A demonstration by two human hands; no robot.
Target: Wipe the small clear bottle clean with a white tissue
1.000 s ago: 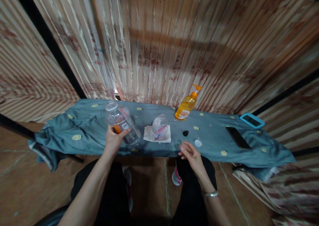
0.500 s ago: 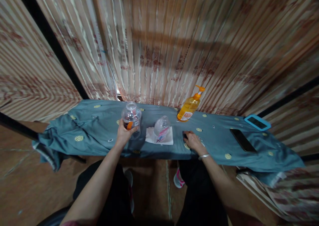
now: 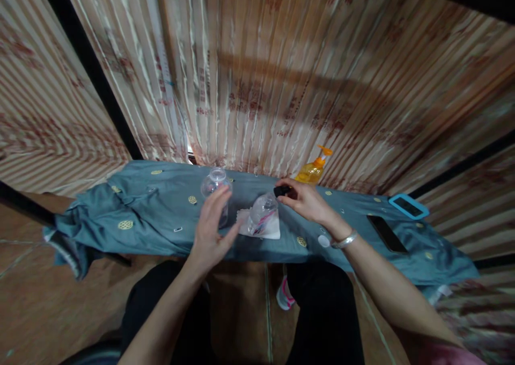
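My right hand (image 3: 306,198) pinches a small black bottle cap (image 3: 281,191) beside the neck of a clear plastic bottle (image 3: 261,213). That bottle leans to the right in view, on a folded white cloth (image 3: 274,229). My left hand (image 3: 212,225) is raised with its fingers apart, holding nothing. Behind its fingers stands a larger clear plastic bottle (image 3: 217,177) without a cap, its lower part partly hidden. On the tablecloth near my right wrist lies a small white disc (image 3: 323,241), perhaps a cap.
A yellow pump bottle (image 3: 310,172) stands behind my right hand, its lower part hidden. To the right, a black phone (image 3: 387,233) and a blue-framed device (image 3: 409,207) lie on the teal tablecloth (image 3: 161,209). A striped curtain (image 3: 249,86) hangs behind the table.
My left hand has let go of the larger bottle and moved toward me and right. My right hand has lifted the black cap from the table to the smaller bottle's neck.
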